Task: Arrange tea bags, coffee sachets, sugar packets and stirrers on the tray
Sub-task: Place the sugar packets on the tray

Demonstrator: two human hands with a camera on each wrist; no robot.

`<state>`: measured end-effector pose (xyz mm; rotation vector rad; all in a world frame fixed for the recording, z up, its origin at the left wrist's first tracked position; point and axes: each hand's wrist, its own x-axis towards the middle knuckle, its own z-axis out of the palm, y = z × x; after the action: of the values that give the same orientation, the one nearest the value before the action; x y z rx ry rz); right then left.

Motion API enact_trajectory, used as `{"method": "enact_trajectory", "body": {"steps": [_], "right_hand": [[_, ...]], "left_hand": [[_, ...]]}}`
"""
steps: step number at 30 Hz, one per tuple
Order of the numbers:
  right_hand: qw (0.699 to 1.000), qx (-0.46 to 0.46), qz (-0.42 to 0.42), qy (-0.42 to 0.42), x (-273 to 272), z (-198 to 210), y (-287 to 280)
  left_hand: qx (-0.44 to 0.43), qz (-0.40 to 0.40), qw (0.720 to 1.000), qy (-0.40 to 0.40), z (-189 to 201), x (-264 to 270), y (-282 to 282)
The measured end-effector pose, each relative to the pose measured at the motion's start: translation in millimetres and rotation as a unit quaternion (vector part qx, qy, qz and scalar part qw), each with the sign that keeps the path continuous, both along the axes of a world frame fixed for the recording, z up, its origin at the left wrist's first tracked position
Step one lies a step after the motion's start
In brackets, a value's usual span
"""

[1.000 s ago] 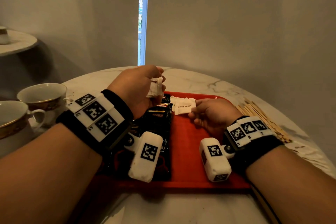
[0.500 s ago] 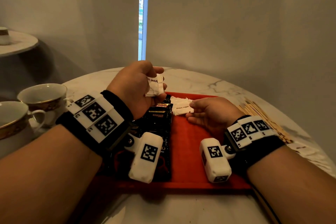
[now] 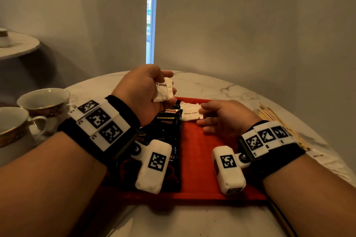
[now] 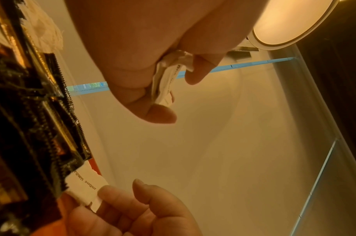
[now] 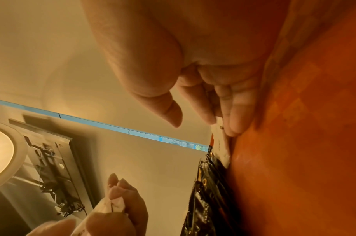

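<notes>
Red tray (image 3: 221, 188) on table (image 3: 212, 84). Coffee sachets (image 3: 169, 127) lie left; sugar packet (image 3: 189, 114) under right hand (image 3: 227, 119) fingertips. Left hand (image 3: 142, 92) clutches sugar packets (image 3: 163, 90); loose clutch could spill them.

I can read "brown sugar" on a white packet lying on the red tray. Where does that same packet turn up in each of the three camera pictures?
Head view: the brown sugar packet lies at the tray's far edge, centre, touched by the right hand.
Left wrist view: the packet is at lower left, fingertips on its end.
Right wrist view: only its thin white edge shows, right of centre, under the fingers.
Shared landmark: the black coffee sachets right beside it.
</notes>
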<state>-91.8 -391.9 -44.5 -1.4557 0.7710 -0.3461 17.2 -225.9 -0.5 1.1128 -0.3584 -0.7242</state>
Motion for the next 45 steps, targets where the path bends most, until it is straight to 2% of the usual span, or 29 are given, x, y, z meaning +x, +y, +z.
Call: {"method": "enact_trajectory", "body": {"steps": [7,14,23,29,34,37,40,45], "right_hand": [[1.0,-0.018,0.002,0.012,-0.4,0.3,0.9],[0.999,-0.023,0.003,0.024,0.4,1.3,1.4],[0.998,-0.049,-0.015,0.025,-2.8,3.4,-0.5],[0.997,-0.071,-0.025,-0.027,-8.9,17.8,1.1],[0.988,-0.066,0.065,-0.12,-16.9,36.9,26.0],[0.984,-0.085,0.108,-0.114,-21.3,41.2,36.6],[0.984,-0.104,0.093,-0.111,-20.3,39.9,40.5],[0.986,-0.075,0.058,-0.137,-17.5,38.8,37.5]], "left_hand": [[0.004,0.005,1.0,0.01,1.2,-4.5,-1.2],[0.032,0.0,0.999,-0.043,3.3,-11.4,-0.3],[0.025,-0.017,0.997,-0.067,-2.5,-5.2,-1.1],[0.025,-0.027,0.996,-0.079,-1.7,-4.3,0.9],[0.017,-0.038,0.994,-0.097,0.1,-6.0,2.1],[0.005,-0.045,0.994,-0.103,0.1,-8.7,1.7],[0.001,-0.044,0.993,-0.109,-0.2,-11.2,0.8],[-0.001,-0.057,0.994,-0.094,-0.3,-12.7,0.7]]}}
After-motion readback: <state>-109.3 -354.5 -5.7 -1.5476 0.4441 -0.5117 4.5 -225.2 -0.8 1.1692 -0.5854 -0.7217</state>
